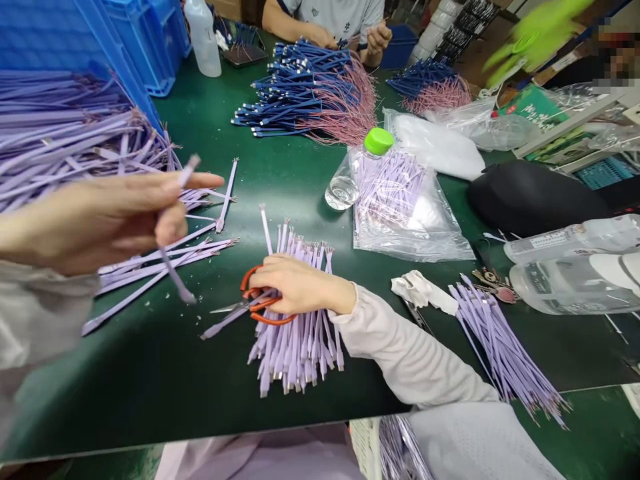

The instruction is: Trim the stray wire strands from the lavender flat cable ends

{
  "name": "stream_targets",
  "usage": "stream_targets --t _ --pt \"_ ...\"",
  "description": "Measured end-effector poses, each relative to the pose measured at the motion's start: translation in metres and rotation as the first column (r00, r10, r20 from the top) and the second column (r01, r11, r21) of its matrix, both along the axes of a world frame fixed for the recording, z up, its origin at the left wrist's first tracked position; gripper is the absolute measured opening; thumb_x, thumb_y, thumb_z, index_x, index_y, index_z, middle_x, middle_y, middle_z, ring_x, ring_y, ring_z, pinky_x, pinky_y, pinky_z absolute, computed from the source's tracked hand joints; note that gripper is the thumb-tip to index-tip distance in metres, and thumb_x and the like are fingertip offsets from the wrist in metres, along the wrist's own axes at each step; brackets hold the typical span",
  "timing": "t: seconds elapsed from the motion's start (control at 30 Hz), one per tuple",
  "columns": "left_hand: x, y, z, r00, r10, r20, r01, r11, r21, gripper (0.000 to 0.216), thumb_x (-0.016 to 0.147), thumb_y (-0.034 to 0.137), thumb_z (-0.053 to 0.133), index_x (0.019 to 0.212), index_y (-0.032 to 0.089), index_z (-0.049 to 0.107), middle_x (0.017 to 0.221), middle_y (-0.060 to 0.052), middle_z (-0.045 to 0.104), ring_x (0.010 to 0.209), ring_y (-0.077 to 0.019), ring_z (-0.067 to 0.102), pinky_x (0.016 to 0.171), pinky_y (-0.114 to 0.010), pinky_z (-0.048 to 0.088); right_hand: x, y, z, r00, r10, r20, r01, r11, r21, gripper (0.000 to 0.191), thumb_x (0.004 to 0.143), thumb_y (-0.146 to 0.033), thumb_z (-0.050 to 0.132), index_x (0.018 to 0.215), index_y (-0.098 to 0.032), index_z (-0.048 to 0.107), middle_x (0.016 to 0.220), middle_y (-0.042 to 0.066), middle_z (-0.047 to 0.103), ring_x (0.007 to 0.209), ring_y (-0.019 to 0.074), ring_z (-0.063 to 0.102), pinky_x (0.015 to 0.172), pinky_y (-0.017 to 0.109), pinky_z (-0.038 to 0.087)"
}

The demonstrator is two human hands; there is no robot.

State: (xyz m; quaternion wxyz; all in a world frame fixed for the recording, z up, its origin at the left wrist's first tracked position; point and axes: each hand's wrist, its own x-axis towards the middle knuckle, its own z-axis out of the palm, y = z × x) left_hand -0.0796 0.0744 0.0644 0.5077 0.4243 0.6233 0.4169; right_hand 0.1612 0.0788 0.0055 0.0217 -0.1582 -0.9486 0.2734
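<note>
My left hand [95,223] is raised at the left, its fingers closed on a short light-purple cable [175,277] with a connector at its lower end. Orange-handled scissors [273,321] are in my right hand [287,283], with the blades pointing left. Another purple cable [225,325] slants beside the blades; whether the right hand also grips it, I cannot tell. Under the right hand lies a bundle of purple cables [295,353], connectors toward me and stripped wire ends away. Loose purple cables [160,263] lie beneath and beside the left hand.
Many purple cables fill a blue bin [135,80] at left. Blue-and-pink cables [315,93] lie before a person across the table. A green-capped bottle [343,180], a bagged cable bundle [390,200], a black pouch [535,197] and another purple bundle [505,340] lie toward the right.
</note>
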Motion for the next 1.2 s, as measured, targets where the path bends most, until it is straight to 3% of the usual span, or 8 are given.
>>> stream_targets --t 0.1,0.2,0.3,0.4,0.5,0.67,1.03,1.2 --pt "0.034 -0.008 -0.015 0.973 -0.085 0.217 0.144 0.952 -0.271 0.031 0.074 0.036 0.065 0.102 0.025 0.067 0.058 -0.002 0.064 0.047 -0.0141 0.054 0.039 -0.022 0.038 0.018 0.003 0.004 1.000 0.008 0.026 -0.006 0.999 -0.051 0.005 0.077 -0.015 0.060 0.074 -0.019 0.060 0.071 -0.001 0.062 0.067 0.0129 0.046 0.074 0.028 0.038" --pt "0.059 -0.009 -0.039 0.953 -0.079 0.293 0.175 0.932 -0.316 0.023 0.075 0.040 0.063 0.087 0.021 0.067 0.074 -0.005 0.069 0.057 -0.0138 0.061 0.045 -0.020 0.041 0.030 0.003 0.004 1.000 -0.014 -0.013 0.012 0.991 -0.134 0.016 0.077 -0.019 0.063 0.064 -0.018 0.054 0.062 -0.004 0.057 0.063 0.0112 0.044 0.071 0.026 0.038" --pt "0.073 -0.011 -0.058 0.956 -0.136 0.261 0.199 0.952 -0.233 0.026 0.068 0.039 0.069 0.080 0.016 0.069 0.085 -0.008 0.068 0.074 -0.0164 0.064 0.055 -0.021 0.048 0.036 0.001 0.000 0.964 -0.220 -0.152 0.186 0.960 -0.211 0.021 0.080 -0.026 0.063 0.063 -0.018 0.053 0.062 -0.003 0.052 0.061 0.0103 0.044 0.065 0.024 0.039" --pt "0.083 -0.017 -0.065 0.969 -0.165 0.186 0.192 0.971 -0.140 0.031 0.066 0.044 0.069 0.080 0.016 0.069 0.088 -0.007 0.068 0.077 -0.0170 0.063 0.061 -0.023 0.051 0.036 0.000 -0.005 0.773 -0.547 -0.321 0.491 0.837 -0.242 0.015 0.082 -0.030 0.061 0.075 -0.016 0.061 0.068 -0.002 0.049 0.062 0.0104 0.046 0.062 0.024 0.041" --pt "0.090 -0.023 -0.064 0.980 -0.181 0.080 0.186 0.980 -0.066 0.031 0.067 0.047 0.066 0.075 0.017 0.067 0.081 -0.005 0.067 0.069 -0.0162 0.062 0.052 -0.022 0.049 0.033 -0.001 -0.007 0.626 -0.667 -0.404 0.633 0.737 -0.235 0.021 0.080 -0.030 0.063 0.096 -0.016 0.064 0.074 -0.001 0.048 0.066 0.0113 0.048 0.064 0.025 0.044" --pt "0.094 -0.027 -0.065 0.984 -0.180 -0.007 0.180 0.984 -0.006 0.027 0.070 0.044 0.063 0.073 0.017 0.065 0.061 0.000 0.061 0.044 -0.0100 0.050 0.041 -0.021 0.042 0.028 -0.004 -0.009 0.644 -0.620 -0.449 0.616 0.768 -0.175 0.029 0.082 -0.017 0.056 0.109 -0.019 0.064 0.079 0.000 0.047 0.067 0.0106 0.049 0.067 0.025 0.047" --pt "0.096 -0.029 -0.070 0.984 -0.168 0.055 0.166 0.985 0.039 0.027 0.070 0.044 0.064 0.077 0.018 0.064 0.059 -0.001 0.062 0.057 -0.0161 0.060 0.042 -0.022 0.044 0.028 -0.004 -0.010 0.637 -0.605 -0.478 0.620 0.770 -0.148 0.022 0.080 -0.012 0.050 0.092 -0.018 0.067 0.074 0.000 0.048 0.067 0.0114 0.052 0.064 0.025 0.048" --pt "0.092 -0.030 -0.067 0.978 -0.192 -0.081 0.196 0.979 0.047 0.033 0.075 0.042 0.056 0.093 0.018 0.068 0.091 -0.006 0.071 0.065 -0.0179 0.065 0.061 -0.029 0.053 0.027 -0.009 -0.006 0.609 -0.567 -0.555 0.674 0.738 -0.015 0.026 0.079 -0.008 0.046 0.093 -0.018 0.065 0.081 0.003 0.053 0.078 0.0156 0.056 0.072 0.030 0.049"
